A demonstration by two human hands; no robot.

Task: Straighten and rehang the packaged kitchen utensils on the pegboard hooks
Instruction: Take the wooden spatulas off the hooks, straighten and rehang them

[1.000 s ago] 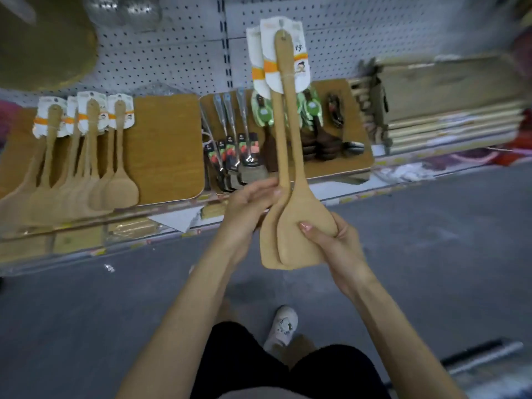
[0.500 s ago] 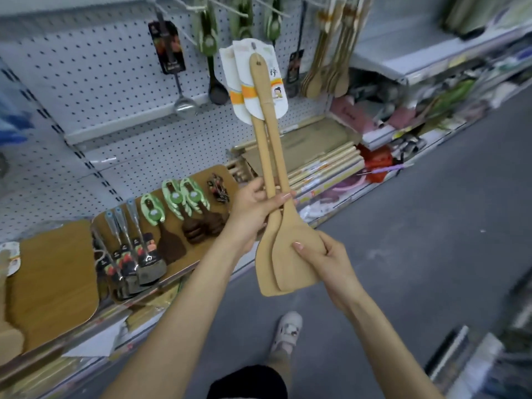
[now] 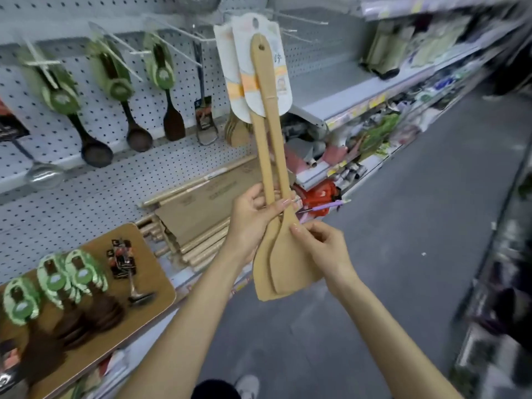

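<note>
Standing upright at the centre of the view, two wooden spatulas [image 3: 272, 125] are held one in front of the other, blades down and white card headers [image 3: 259, 82] at the top. Their handles are gripped just above the blades by the left hand [image 3: 253, 223], whose fingers are curled across the front of both. The front blade is pinched at its upper edge by the right hand [image 3: 325, 249], thumb on the face and the other fingers bent behind.

Bare wire hooks [image 3: 302, 22] jut from the pegboard [image 3: 86, 116] at twelve to one o'clock of the cards; whether a card touches one cannot be told. Dark ladles [image 3: 96, 152] on green cards are hung at ten o'clock. At seven o'clock a wooden board [image 3: 149, 283] is loaded with more green-carded utensils, and rolling pins [image 3: 201, 249] are stacked at nine o'clock of the hands.
</note>
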